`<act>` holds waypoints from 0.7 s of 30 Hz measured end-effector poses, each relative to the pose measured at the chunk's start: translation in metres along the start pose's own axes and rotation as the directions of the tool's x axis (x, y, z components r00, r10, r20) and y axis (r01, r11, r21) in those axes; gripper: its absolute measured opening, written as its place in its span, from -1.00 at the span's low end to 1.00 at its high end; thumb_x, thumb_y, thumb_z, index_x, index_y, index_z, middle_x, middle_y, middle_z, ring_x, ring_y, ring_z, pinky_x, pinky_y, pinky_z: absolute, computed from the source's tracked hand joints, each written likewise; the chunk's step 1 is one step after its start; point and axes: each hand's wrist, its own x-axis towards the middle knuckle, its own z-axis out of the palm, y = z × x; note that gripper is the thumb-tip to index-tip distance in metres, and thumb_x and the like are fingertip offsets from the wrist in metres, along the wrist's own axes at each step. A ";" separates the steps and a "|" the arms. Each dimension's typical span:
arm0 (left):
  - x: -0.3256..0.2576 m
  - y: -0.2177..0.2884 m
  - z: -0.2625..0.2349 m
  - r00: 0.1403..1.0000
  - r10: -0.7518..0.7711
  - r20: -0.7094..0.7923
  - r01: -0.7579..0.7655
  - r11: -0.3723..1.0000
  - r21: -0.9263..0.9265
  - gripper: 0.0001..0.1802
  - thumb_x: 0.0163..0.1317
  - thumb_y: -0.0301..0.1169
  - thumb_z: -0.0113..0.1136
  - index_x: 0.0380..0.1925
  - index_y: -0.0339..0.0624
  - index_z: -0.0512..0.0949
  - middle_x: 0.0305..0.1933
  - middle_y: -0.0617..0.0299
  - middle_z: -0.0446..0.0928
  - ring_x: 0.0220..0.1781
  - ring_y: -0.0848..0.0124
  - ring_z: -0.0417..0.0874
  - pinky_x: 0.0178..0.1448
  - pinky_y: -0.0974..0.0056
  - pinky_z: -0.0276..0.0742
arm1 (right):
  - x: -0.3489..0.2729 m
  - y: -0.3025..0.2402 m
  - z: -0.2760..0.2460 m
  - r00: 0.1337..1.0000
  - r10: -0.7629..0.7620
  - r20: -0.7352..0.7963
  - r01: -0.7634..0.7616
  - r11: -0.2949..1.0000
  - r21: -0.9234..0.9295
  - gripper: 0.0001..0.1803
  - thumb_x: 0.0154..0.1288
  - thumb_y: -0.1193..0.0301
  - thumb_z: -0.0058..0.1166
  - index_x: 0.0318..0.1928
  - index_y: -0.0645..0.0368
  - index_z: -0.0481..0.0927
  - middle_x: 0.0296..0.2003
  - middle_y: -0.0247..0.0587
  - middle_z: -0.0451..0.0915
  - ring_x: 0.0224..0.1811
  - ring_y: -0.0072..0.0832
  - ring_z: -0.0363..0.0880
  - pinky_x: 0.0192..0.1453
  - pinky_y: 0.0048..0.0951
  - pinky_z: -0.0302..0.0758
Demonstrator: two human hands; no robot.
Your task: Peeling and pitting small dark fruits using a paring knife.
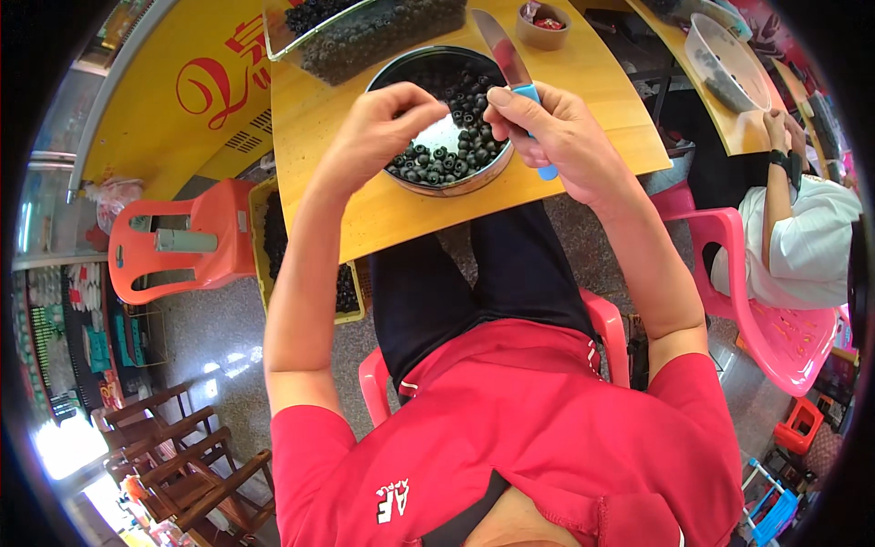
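My right hand (561, 132) holds a knife (506, 50) by its blue handle, the blade pointing up and away from me. Its thumb and forefinger come together over the right side of a round metal pan (448, 190). My left hand (387, 128) hovers above the left side of the pan, apart from the right, with fingertips pinched together. Whether anything small lies between those fingertips is hidden. Small dark round pieces (437, 166), some with a hollow in the top, lie in the pan around a bare shiny patch of its bottom.
Behind the pan, a clear plastic box (383, 41) is filled with similar dark pieces. A small round bowl (544, 32) with red contents stands at the table's far side. Left are a yellow crate (351, 314) and an orange stool (232, 228). A person (793, 237) works at right.
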 end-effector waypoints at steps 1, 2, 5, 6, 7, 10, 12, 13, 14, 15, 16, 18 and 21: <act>0.007 -0.001 -0.001 0.993 0.100 0.067 -0.113 0.967 0.228 -0.77 0.25 -0.28 0.17 -0.37 -0.25 0.61 -0.45 0.29 0.57 -0.46 0.44 0.56 -0.39 0.31 0.42 | -0.001 0.000 -0.001 1.000 0.004 -0.027 -0.005 1.000 -0.019 -0.73 0.36 0.24 0.10 -0.33 0.21 0.58 -0.52 -0.40 0.51 -0.67 -0.84 0.19 -0.60 -0.74 0.10; 0.010 -0.002 0.000 0.993 0.100 0.068 -0.113 0.967 0.229 -0.77 0.25 -0.28 0.17 -0.37 -0.25 0.61 -0.45 0.29 0.57 -0.46 0.44 0.56 -0.39 0.31 0.42 | -0.001 0.001 -0.003 1.000 0.004 -0.028 -0.004 1.000 -0.018 -0.73 0.36 0.24 0.10 -0.33 0.21 0.58 -0.52 -0.40 0.51 -0.67 -0.84 0.19 -0.60 -0.74 0.10; 0.018 -0.004 0.011 0.976 -0.123 0.179 -0.045 0.690 0.722 -0.71 0.09 -0.18 0.25 -0.39 -0.20 0.61 -0.48 -0.02 0.58 -0.37 0.16 0.63 -0.28 0.14 0.47 | -0.001 0.005 -0.006 0.999 -0.027 -0.023 0.027 0.999 -0.028 -0.74 0.37 0.25 0.10 -0.32 0.21 0.59 -0.52 -0.40 0.51 -0.67 -0.84 0.19 -0.61 -0.73 0.10; 0.021 -0.011 0.014 0.976 -0.122 0.180 -0.047 0.689 0.723 -0.71 0.09 -0.18 0.25 -0.39 -0.20 0.61 -0.48 -0.02 0.58 -0.37 0.16 0.63 -0.28 0.14 0.47 | -0.001 0.005 -0.006 0.999 -0.033 -0.021 0.032 0.999 -0.036 -0.74 0.37 0.25 0.10 -0.32 0.21 0.59 -0.52 -0.40 0.51 -0.67 -0.84 0.19 -0.61 -0.73 0.09; 0.023 -0.016 0.017 0.974 -0.094 0.207 -0.100 0.641 0.761 -0.72 0.09 -0.19 0.24 -0.42 -0.22 0.60 -0.47 -0.02 0.58 -0.36 0.13 0.63 -0.29 0.11 0.47 | -0.001 0.004 -0.006 0.999 -0.038 -0.018 0.037 0.998 -0.043 -0.74 0.37 0.25 0.09 -0.31 0.21 0.59 -0.52 -0.41 0.52 -0.67 -0.84 0.19 -0.61 -0.72 0.09; 0.032 -0.026 0.017 0.955 -0.127 0.267 -0.138 0.608 0.782 -0.73 0.07 -0.23 0.24 -0.46 -0.26 0.57 -0.42 -0.05 0.59 -0.32 0.03 0.62 -0.26 0.06 0.47 | -0.002 0.004 -0.006 0.999 -0.034 -0.020 0.033 0.998 -0.058 -0.74 0.37 0.26 0.09 -0.31 0.21 0.59 -0.52 -0.41 0.52 -0.67 -0.84 0.19 -0.61 -0.72 0.10; 0.033 -0.029 0.015 0.961 -0.054 0.273 -0.171 0.659 0.733 -0.74 0.09 -0.26 0.25 -0.45 -0.28 0.57 -0.48 0.05 0.59 -0.38 0.21 0.63 -0.31 0.17 0.46 | -0.002 0.005 -0.008 0.999 -0.046 -0.025 0.044 0.996 -0.071 -0.74 0.37 0.25 0.09 -0.31 0.21 0.59 -0.52 -0.42 0.53 -0.67 -0.84 0.19 -0.61 -0.72 0.10; 0.033 -0.024 0.013 0.960 -0.053 0.275 -0.174 0.657 0.733 -0.74 0.09 -0.26 0.25 -0.45 -0.28 0.57 -0.48 0.05 0.59 -0.38 0.21 0.63 -0.31 0.17 0.46 | -0.002 0.005 -0.009 0.998 -0.056 -0.028 0.053 0.995 -0.083 -0.74 0.37 0.25 0.09 -0.31 0.20 0.60 -0.51 -0.43 0.53 -0.67 -0.84 0.19 -0.61 -0.73 0.10; 0.032 -0.018 0.010 0.961 -0.093 0.260 -0.073 0.823 0.564 -0.75 0.10 -0.28 0.26 -0.44 -0.28 0.58 -0.50 0.15 0.58 -0.40 0.34 0.60 -0.33 0.25 0.44 | -0.002 0.005 -0.011 0.998 -0.058 -0.029 0.055 0.995 -0.083 -0.74 0.37 0.25 0.09 -0.31 0.20 0.60 -0.51 -0.43 0.53 -0.67 -0.84 0.19 -0.61 -0.73 0.10; 0.030 -0.013 0.007 0.957 -0.136 0.254 0.037 0.933 0.358 -0.76 0.11 -0.30 0.27 -0.44 -0.28 0.58 -0.51 0.24 0.57 -0.42 0.47 0.57 -0.35 0.32 0.42 | -0.002 0.006 -0.012 0.998 -0.057 -0.034 0.053 0.993 -0.102 -0.74 0.37 0.24 0.08 -0.30 0.20 0.60 -0.51 -0.44 0.53 -0.66 -0.84 0.20 -0.61 -0.73 0.11; 0.028 -0.008 0.005 0.968 -0.100 0.229 0.048 0.974 0.221 -0.78 0.16 -0.29 0.26 -0.38 -0.25 0.60 -0.49 0.40 0.53 -0.45 0.67 0.45 -0.40 0.48 0.35 | -0.002 0.006 -0.013 0.998 -0.056 -0.040 0.051 0.991 -0.121 -0.74 0.38 0.24 0.08 -0.29 0.20 0.61 -0.51 -0.45 0.53 -0.66 -0.85 0.21 -0.61 -0.73 0.12; 0.021 0.004 0.000 0.979 -0.131 0.157 0.146 0.985 -0.086 -0.82 0.22 -0.32 0.24 -0.32 -0.20 0.60 -0.46 0.40 0.54 -0.51 0.72 0.40 -0.46 0.57 0.27 | -0.001 0.011 -0.012 0.996 -0.061 -0.059 0.052 0.988 -0.146 -0.72 0.38 0.22 0.07 -0.28 0.20 0.61 -0.51 -0.46 0.53 -0.65 -0.85 0.21 -0.60 -0.73 0.12; 0.011 -0.003 0.003 0.998 -0.026 0.054 0.046 0.906 -0.421 -0.83 0.26 -0.33 0.25 -0.28 -0.20 0.59 -0.46 0.37 0.56 -0.60 0.76 0.29 -0.56 0.62 0.12 | 0.002 0.014 0.001 0.996 -0.067 -0.064 0.056 0.985 -0.163 -0.70 0.39 0.20 0.06 -0.24 0.21 0.61 -0.49 -0.46 0.54 -0.64 -0.85 0.22 -0.60 -0.73 0.13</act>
